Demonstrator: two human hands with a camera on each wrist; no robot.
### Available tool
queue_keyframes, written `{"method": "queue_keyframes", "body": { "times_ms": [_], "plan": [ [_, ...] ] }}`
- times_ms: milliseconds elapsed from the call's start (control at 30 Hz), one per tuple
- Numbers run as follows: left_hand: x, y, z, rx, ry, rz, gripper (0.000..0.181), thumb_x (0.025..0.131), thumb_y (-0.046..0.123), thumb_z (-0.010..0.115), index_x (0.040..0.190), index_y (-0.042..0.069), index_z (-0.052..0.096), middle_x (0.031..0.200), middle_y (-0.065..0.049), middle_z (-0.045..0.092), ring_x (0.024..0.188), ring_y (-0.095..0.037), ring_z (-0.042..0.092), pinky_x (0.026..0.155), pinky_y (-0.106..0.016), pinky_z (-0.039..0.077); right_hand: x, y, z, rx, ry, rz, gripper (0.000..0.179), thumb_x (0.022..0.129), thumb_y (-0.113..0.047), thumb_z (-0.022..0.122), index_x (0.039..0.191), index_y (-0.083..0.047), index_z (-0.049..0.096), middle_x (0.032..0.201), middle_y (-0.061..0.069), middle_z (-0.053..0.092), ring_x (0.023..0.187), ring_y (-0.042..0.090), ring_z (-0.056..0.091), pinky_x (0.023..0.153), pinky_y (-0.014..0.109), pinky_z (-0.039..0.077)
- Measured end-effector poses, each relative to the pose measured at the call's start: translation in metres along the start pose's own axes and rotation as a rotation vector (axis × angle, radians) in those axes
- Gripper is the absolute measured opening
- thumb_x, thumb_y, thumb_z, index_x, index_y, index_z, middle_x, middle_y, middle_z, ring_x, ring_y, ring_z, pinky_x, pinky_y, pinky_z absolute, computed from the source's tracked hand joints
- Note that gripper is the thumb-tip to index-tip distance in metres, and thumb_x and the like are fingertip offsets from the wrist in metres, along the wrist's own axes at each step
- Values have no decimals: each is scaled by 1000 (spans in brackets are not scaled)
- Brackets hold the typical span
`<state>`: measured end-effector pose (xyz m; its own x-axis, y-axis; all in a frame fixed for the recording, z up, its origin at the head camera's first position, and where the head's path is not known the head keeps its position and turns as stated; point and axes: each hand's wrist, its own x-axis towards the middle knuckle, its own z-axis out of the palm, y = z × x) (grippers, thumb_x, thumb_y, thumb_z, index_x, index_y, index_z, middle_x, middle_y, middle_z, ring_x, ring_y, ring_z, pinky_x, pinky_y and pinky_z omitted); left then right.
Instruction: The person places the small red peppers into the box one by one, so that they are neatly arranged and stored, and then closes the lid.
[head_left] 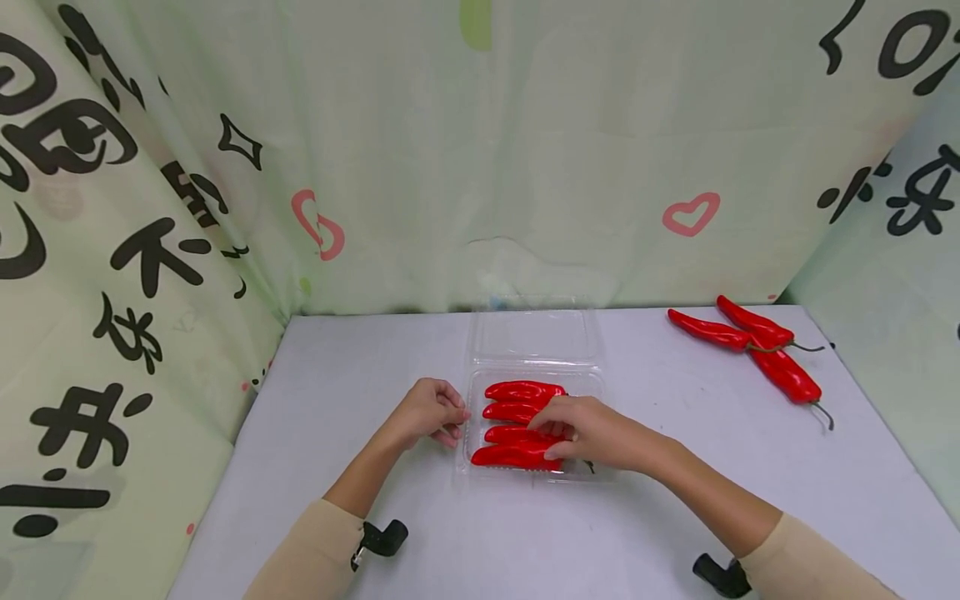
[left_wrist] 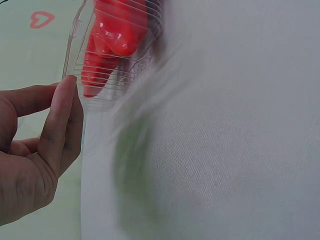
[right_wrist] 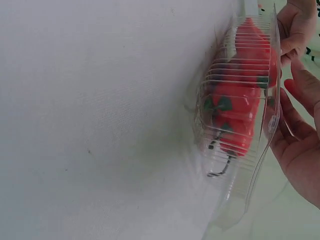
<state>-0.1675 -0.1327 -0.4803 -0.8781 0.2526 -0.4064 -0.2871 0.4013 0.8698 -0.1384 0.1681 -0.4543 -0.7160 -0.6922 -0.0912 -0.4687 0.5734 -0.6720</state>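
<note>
A clear plastic clamshell box point(head_left: 592, 385) lies with its lid point(head_left: 536, 337) folded back on the white table. Several red chili peppers point(head_left: 506, 455) lie side by side in its tray, pointed ends to the left. My left hand point(head_left: 431, 412) pinches the box's left rim between thumb and fingertips, as the left wrist view point(left_wrist: 37, 145) also shows. Over the tray's right part, my right hand point(head_left: 592, 432) has thumb and fingers about the third chili pepper point(head_left: 506, 434) from the back. The hand covers part of that pepper's stem end.
Three more red chili peppers, one of them nearest me point(head_left: 787, 375), lie crossed at the table's back right. A pale printed curtain point(head_left: 570, 167) hangs behind the table point(head_left: 360, 350) and at both sides.
</note>
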Motion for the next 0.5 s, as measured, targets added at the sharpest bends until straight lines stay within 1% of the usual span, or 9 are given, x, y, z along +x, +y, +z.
{"method": "queue_keyframes", "body": {
  "times_ms": [167,333,400,500],
  "plan": [
    [0,1,0,-2,-4,1,16,94,7,74,99,-1,62,80,-13,68,61,-19,68,58,-31,63,-7,6,-4,39,41,11,43,87,-22,84,127,-14,70,116,1,71,102,18,67,82,27,63],
    [1,0,-1,-3,-8,2,16,94,7,74,99,-1,62,81,-13,68,61,-20,68,58,-31,63,-13,13,-7,54,63,37,43,87,-24,84,126,-11,70,115,2,71,102,20,68,79,16,59],
    [1,0,-1,-2,-8,2,17,94,8,75,100,-1,62,81,-13,68,61,-20,68,58,-31,63,-16,15,-9,49,68,42,42,87,-23,84,125,-11,71,114,2,71,101,20,68,79,15,58],
    [1,0,0,-1,-8,0,17,94,8,75,100,-1,62,82,-13,68,61,-20,68,58,-31,63,-20,17,-11,35,85,32,39,88,-21,84,123,-10,71,112,2,72,99,21,68,79,18,60]
  ]
}}
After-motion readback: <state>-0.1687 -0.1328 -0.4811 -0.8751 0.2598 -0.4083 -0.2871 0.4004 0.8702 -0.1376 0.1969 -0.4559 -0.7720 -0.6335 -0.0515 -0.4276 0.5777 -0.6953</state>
